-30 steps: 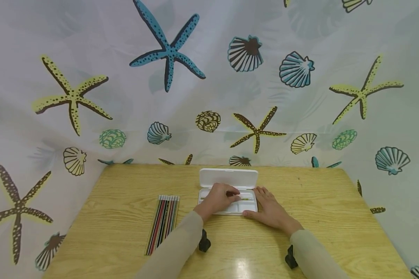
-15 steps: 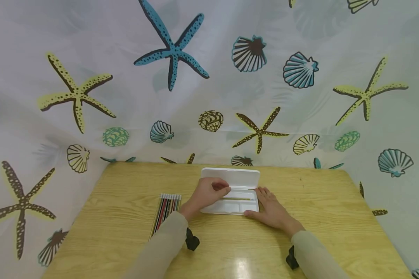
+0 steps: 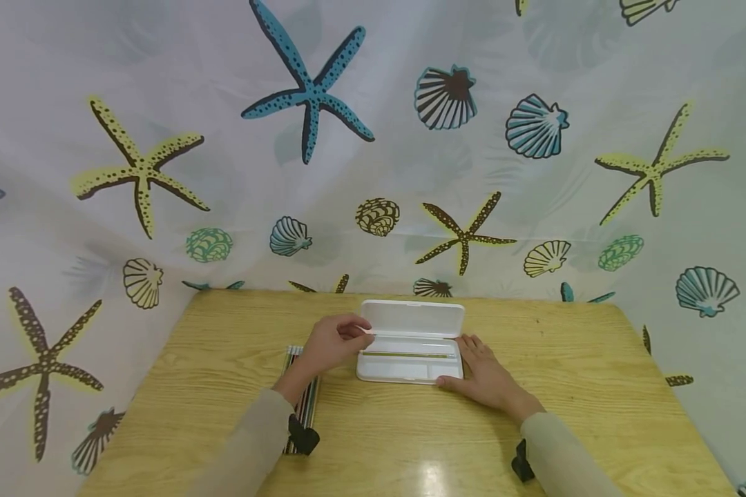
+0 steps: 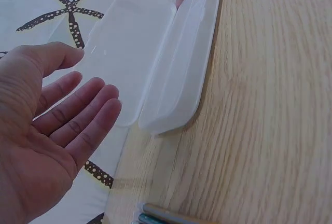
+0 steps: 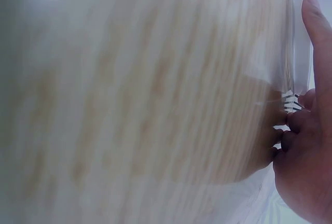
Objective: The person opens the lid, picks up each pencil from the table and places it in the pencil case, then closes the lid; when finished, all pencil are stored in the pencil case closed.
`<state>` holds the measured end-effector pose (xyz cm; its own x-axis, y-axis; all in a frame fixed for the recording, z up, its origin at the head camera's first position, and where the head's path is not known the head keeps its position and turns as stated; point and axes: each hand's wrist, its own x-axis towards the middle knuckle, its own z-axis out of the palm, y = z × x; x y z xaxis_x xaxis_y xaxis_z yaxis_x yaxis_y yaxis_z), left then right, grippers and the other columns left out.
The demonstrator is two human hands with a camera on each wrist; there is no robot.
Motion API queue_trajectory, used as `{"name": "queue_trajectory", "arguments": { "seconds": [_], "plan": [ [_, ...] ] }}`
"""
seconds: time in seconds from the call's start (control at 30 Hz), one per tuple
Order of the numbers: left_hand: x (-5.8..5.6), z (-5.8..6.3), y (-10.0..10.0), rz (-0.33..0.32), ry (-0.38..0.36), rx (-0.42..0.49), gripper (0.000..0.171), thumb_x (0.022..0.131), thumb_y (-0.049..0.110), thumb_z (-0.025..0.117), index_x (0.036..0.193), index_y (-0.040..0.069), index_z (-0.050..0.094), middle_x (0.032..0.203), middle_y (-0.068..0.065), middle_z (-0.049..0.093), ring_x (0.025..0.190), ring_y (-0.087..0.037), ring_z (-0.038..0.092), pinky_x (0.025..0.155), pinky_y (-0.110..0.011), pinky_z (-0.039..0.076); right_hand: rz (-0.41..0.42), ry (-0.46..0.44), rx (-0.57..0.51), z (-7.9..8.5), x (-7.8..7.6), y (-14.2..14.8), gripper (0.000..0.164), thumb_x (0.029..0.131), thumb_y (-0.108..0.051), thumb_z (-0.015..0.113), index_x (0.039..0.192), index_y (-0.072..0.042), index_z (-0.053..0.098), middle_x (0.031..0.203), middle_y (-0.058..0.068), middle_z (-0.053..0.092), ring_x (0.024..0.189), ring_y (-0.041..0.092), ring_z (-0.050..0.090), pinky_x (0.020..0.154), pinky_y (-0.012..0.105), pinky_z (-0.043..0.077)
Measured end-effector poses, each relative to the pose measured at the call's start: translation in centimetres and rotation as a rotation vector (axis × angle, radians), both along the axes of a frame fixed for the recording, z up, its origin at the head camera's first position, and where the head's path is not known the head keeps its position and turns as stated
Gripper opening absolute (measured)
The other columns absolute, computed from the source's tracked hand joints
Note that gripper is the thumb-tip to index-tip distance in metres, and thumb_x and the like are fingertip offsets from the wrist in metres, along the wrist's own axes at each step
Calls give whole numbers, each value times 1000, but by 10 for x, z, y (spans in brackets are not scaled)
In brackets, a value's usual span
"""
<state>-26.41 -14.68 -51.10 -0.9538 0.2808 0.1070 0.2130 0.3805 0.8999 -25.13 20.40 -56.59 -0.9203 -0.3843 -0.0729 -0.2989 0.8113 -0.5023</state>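
Note:
A white pencil case (image 3: 413,319) lies on the table with its lid raised at the back. One yellowish pencil (image 3: 404,355) rests lengthwise in its long compartment. My left hand (image 3: 331,344) hovers just left of the case with nothing in it; in the left wrist view its fingers (image 4: 85,123) are loosely bent, apart from the case. My right hand (image 3: 486,378) rests at the right end of the case, thumb on the front edge and fingers along the side. Under my left forearm lies a row of several pencils (image 3: 311,404), partly hidden.
The wooden table (image 3: 572,359) extends around the case on all sides. A white curtain (image 3: 398,159) printed with starfish and shells hangs behind and beside the table. A black wrist mount (image 3: 302,436) sits under my left sleeve.
My left hand has moved left, from above the pencil in the case to beside the case's left end, uncovering the pencil. My right hand has stayed at the case.

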Motion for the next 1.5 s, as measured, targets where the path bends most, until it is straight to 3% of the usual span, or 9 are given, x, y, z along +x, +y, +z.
{"name": "queue_trajectory", "arguments": {
  "seconds": [0.17, 0.27, 0.47, 0.67, 0.93, 1.03, 1.27, 1.5],
  "plan": [
    [7, 0, -25, 23, -57, 33, 35, 98, 17, 76, 127, -2, 71, 105, -16, 78, 93, -24, 76, 82, -47, 64, 0, 5, 4, 0, 1, 0, 110, 93, -69, 66, 168, -2, 19, 173, 26, 21, 163, 44, 11, 131, 59, 16],
    [12, -2, -39, 37, -78, 50, 37, 98, 17, 76, 129, -3, 70, 105, -18, 78, 94, -28, 77, 84, -52, 63, -5, -1, 8, 1, 2, -1, 111, 93, -69, 66, 168, -2, 19, 173, 26, 21, 163, 43, 11, 131, 59, 16],
    [20, -4, -64, 67, -93, 57, 40, 98, 18, 77, 131, -3, 69, 106, -20, 78, 93, -33, 77, 83, -48, 64, 2, 12, 6, 3, 3, 0, 110, 93, -68, 67, 167, -1, 21, 172, 27, 23, 163, 45, 12, 130, 60, 17],
    [31, -8, -85, 86, -114, 36, 45, 97, 19, 78, 134, -5, 66, 109, -20, 79, 90, -16, 77, 82, -36, 64, 0, -2, 14, 2, 2, 0, 110, 94, -68, 66, 167, -1, 19, 172, 27, 22, 163, 45, 12, 130, 60, 17],
    [42, -11, -111, 157, -209, 83, 50, 97, 20, 78, 138, -5, 64, 110, -20, 78, 94, -20, 78, 84, -36, 64, -1, -15, 12, 3, 2, 0, 111, 94, -69, 66, 168, -2, 17, 173, 25, 20, 163, 44, 10, 131, 60, 16],
    [44, -15, -121, 183, -199, 51, 46, 98, 18, 77, 136, -4, 65, 109, -19, 78, 92, -15, 77, 82, -31, 63, -1, -12, 10, 3, 2, 0, 111, 94, -70, 66, 168, -2, 17, 173, 25, 20, 163, 44, 10, 131, 60, 16],
    [48, -23, -135, 233, -149, -127, 36, 97, 20, 78, 129, 3, 73, 104, -11, 80, 90, -11, 73, 80, -23, 57, 1, -15, -3, 4, 3, 0, 111, 93, -70, 66, 168, -3, 18, 174, 25, 20, 163, 43, 10, 130, 61, 17],
    [49, -28, -137, 240, -168, -161, 36, 96, 20, 79, 126, 1, 73, 105, -13, 80, 90, -13, 74, 78, -23, 56, 2, -14, -3, 4, 3, 3, 112, 93, -70, 65, 168, -2, 17, 173, 25, 19, 163, 45, 11, 130, 62, 17]
  ]
}}
